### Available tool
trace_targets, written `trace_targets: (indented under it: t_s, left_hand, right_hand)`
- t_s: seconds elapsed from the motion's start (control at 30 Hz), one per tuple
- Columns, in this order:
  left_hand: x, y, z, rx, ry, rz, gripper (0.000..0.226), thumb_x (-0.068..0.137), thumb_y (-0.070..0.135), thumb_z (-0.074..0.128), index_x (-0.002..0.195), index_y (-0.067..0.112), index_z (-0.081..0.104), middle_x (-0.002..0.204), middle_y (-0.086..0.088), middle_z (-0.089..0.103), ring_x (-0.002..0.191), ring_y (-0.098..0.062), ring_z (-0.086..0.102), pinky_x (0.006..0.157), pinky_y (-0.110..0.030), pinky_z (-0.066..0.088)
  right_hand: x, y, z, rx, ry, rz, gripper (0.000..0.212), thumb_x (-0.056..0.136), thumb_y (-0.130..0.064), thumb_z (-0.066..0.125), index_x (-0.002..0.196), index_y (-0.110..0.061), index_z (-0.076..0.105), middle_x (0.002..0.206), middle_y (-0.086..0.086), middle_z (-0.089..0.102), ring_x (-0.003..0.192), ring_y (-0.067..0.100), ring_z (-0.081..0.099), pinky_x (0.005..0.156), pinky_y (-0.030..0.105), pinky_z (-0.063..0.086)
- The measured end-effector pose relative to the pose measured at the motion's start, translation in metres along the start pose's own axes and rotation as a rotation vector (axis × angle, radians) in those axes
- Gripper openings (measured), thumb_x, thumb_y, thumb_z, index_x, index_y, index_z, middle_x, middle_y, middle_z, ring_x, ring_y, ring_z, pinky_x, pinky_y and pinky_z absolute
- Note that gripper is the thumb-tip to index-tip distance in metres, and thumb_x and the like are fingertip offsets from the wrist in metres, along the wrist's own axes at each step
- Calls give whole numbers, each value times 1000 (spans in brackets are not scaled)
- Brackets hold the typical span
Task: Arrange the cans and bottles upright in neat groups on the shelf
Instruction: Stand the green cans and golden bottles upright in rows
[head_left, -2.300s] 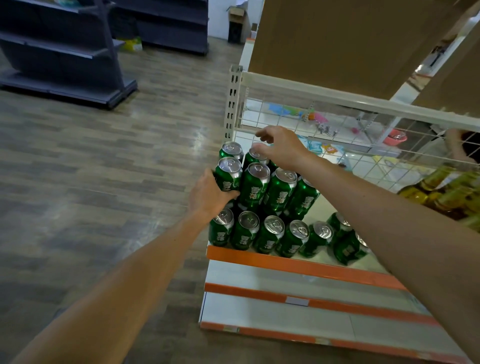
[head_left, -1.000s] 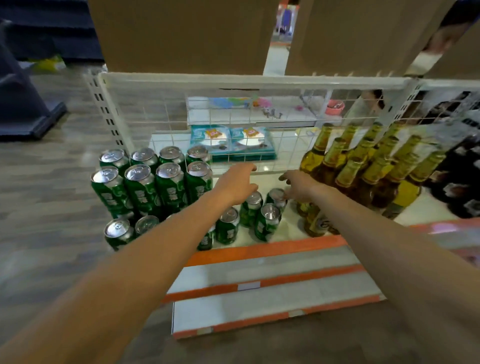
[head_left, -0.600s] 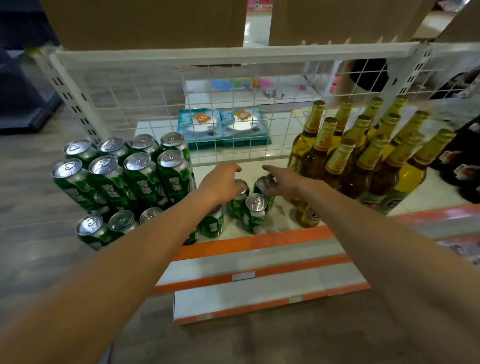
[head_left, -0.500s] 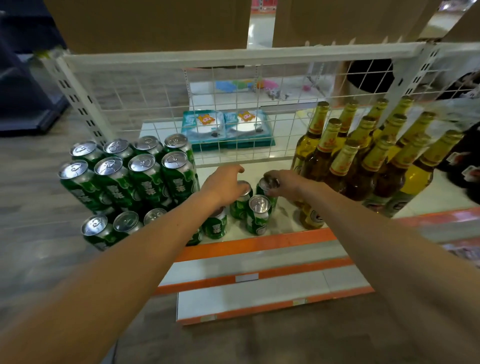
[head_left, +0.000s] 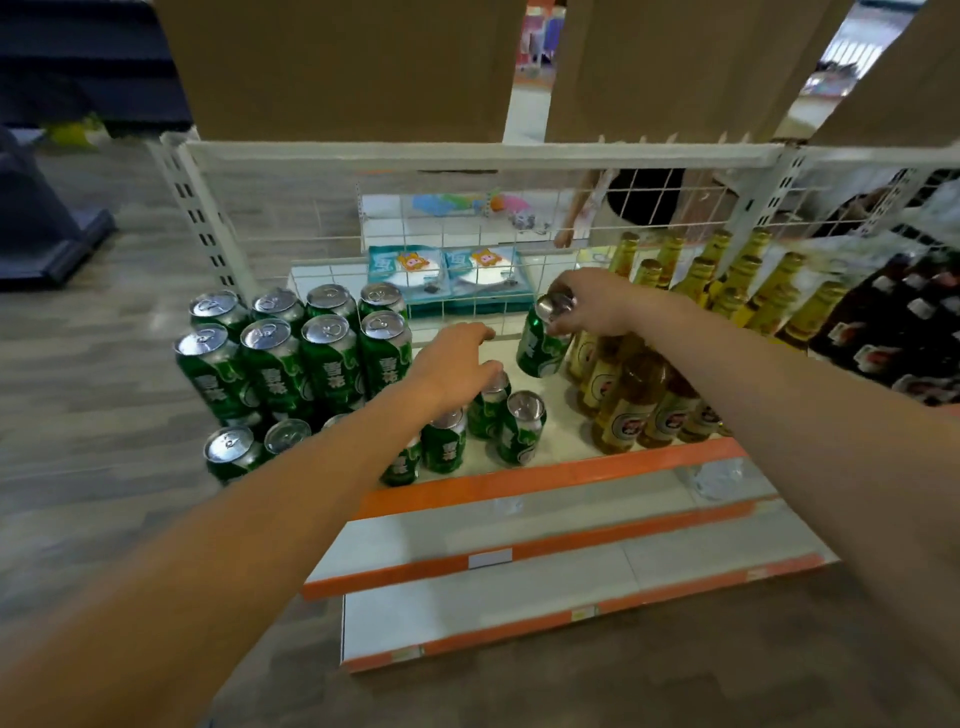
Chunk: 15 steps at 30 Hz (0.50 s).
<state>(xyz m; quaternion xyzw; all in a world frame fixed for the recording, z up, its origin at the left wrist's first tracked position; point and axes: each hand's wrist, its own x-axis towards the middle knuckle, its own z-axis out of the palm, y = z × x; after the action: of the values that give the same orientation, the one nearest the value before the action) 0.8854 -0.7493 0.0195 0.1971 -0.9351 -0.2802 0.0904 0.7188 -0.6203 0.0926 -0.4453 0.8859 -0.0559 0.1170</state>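
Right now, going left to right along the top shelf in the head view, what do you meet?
Stacked green cans → left hand → tilted green can, gripped at its top by the right hand → gold-capped amber bottles → dark bottles.

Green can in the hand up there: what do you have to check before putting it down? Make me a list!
1. Grip on the lifted can: ok, the right hand pinches its top.
2. Lifted can upright: not ok, it hangs tilted.
3. Room on the shelf: ok, a bare white patch shows between the loose cans and the bottles.
4. Clear of the bottles: cannot tell, the can hangs right in front of them.
5. Left hand out of the way: not ok, it hovers over the loose cans.
6. Stacked cans upright: ok, two neat tiers.
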Motion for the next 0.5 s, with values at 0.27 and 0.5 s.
trace_targets:
  t_s: [0.27, 0.5]
  left_hand:
    - [-43, -3, -73, -148, 81, 3, 69, 81, 35, 78, 140, 16, 49, 135, -6, 58, 121, -23, 56, 100, -35, 47]
    - [-113, -61, -103, -265, 271, -94, 70, 70, 38, 86, 127, 18, 52, 112, 2, 66, 103, -16, 61, 87, -29, 49]
  right_hand:
    - [-35, -111, -66, 35, -107, -167, 62, 82, -33, 78, 136, -15, 52, 129, 2, 56, 103, 18, 60, 86, 33, 58]
    - [-33, -218, -51, 67, -208, -328, 54, 84, -27, 77, 133, -20, 54, 120, -8, 56, 102, 7, 57, 70, 11, 42]
